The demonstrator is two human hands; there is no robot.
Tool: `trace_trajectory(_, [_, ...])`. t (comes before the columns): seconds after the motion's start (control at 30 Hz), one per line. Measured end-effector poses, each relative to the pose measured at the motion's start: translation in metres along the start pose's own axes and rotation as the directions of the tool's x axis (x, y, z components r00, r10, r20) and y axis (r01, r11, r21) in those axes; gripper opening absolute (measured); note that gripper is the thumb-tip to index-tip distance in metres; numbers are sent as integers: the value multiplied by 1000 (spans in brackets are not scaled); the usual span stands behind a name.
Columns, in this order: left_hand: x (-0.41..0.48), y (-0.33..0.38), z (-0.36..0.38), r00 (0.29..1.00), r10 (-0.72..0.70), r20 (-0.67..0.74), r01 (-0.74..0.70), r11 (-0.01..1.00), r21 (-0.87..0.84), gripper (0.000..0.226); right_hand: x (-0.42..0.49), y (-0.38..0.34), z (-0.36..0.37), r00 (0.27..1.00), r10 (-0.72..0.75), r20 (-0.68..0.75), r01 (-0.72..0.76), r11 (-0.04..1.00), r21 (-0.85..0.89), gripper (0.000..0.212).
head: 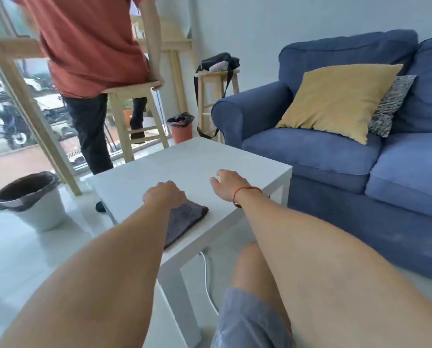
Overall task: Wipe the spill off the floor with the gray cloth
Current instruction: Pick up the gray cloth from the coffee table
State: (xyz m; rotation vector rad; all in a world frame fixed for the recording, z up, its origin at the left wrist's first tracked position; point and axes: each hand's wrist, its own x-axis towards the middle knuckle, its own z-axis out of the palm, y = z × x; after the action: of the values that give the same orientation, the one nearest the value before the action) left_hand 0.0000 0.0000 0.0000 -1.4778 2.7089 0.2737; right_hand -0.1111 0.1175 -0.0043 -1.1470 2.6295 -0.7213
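Currently cloth (186, 221) lies folded on the white surface (184, 167), near its front edge; left hand (165, 195) sits curled on the cloth's far end, grip closing on it, though whether the fingers have actually closed is hidden; right hand (228, 184) rests just beside it on the bare surface, grip open, holding nothing, red string (245, 190) on wrist; bucket (31, 199) on floor to the left; blue sofa (348, 146) to the right; second person at a stool (134, 114) behind.

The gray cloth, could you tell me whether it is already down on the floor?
No, the gray cloth lies folded on the white table, with the left hand on its far end.
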Motion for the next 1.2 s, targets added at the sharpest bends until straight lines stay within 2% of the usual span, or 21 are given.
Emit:
trace_trajectory(0.1, [2, -35, 11, 994, -95, 59, 90, 993, 73, 53, 1, -21, 26, 993, -18, 118, 19, 1000, -8, 50])
trace_trajectory(0.2, [5, -49, 24, 992, -92, 87, 87, 994, 60, 51, 1, -32, 51, 974, -6, 228, 16, 999, -41, 51])
trace_trajectory(0.3, [7, -43, 28, 998, -62, 25, 61, 998, 31, 45, 3, -35, 65, 981, -11, 195, 38, 990, -136, 46])
trace_trajectory(0.4, [13, -35, 31, 999, -35, -32, 31, 994, -107, 37, 8, -34, 64, 987, 13, 160, -6, 999, -49, 41])
trace_trajectory(0.5, [22, -32, 38, 995, -36, -93, 16, 979, -204, 27, 11, -31, 54, 968, 99, 229, -110, 993, 39, 39])
trace_trajectory(0.57, [21, -31, 37, 993, -89, -82, 73, 980, -183, 38, 12, -29, 51, 964, 128, 233, -145, 988, 57, 37])
trace_trajectory(0.67, [21, -28, 35, 993, -116, -23, 112, 982, -149, 59, 10, -28, 54, 966, 161, 200, -187, 975, 120, 38])
trace_trajectory(0.73, [19, -19, 35, 997, -75, 12, 75, 977, -200, 52, 7, -24, 53, 968, 187, 168, -221, 952, 214, 40])
trace_trajectory(0.8, [17, -4, 37, 999, -20, 24, 27, 958, -284, 46, 6, -17, 46, 965, 225, 132, -256, 914, 314, 42])
trace_trajectory(0.97, [15, 55, 34, 1000, -8, 8, 11, 826, -564, 55, 6, 23, 7, 932, 364, 6, -316, 803, 506, 46])
trace_trajectory(1.07, [13, 107, 32, 998, 55, 18, -30, 746, -665, 52, 5, 67, -22, 879, 469, -85, -321, 715, 621, 37])
trace_trajectory(1.17, [2, 164, 40, 984, 169, 56, -92, 751, -654, 45, -6, 118, -48, 811, 563, -156, -327, 659, 677, 12])
trace_trajectory(1.2, [-3, 182, 45, 977, 204, 61, -116, 753, -647, 45, -13, 135, -56, 784, 595, -174, -336, 643, 688, 10])
